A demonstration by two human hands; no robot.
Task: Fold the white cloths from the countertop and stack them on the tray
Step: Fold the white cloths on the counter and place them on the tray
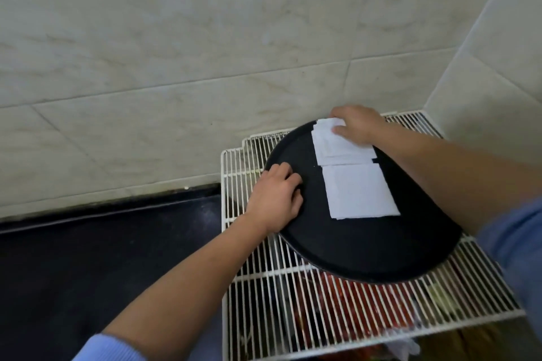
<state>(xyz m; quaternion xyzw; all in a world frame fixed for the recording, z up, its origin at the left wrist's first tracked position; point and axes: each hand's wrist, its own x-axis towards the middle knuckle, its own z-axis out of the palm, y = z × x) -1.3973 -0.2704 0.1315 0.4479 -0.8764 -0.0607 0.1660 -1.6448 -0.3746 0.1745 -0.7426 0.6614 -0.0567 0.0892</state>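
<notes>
We list by colour:

- Tray (352,249): plain black, no pattern.
- Cloth stack (337,146) on the tray's far side: plain white.
- Single folded cloth (360,190), nearer: plain white.
- Wire rack (264,287): white, close parallel bars.
- Countertop (88,258): black.
- Wall tiles (176,53): cream, with pale grey-brown marbled veining.
- Right sleeve (516,243) and left sleeve (108,349): light blue.
- Under the rack we note something red (337,302), indistinct.

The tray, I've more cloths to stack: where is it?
Head view, right of centre: the black tray sits on the white wire rack, beside the dark countertop.
</notes>
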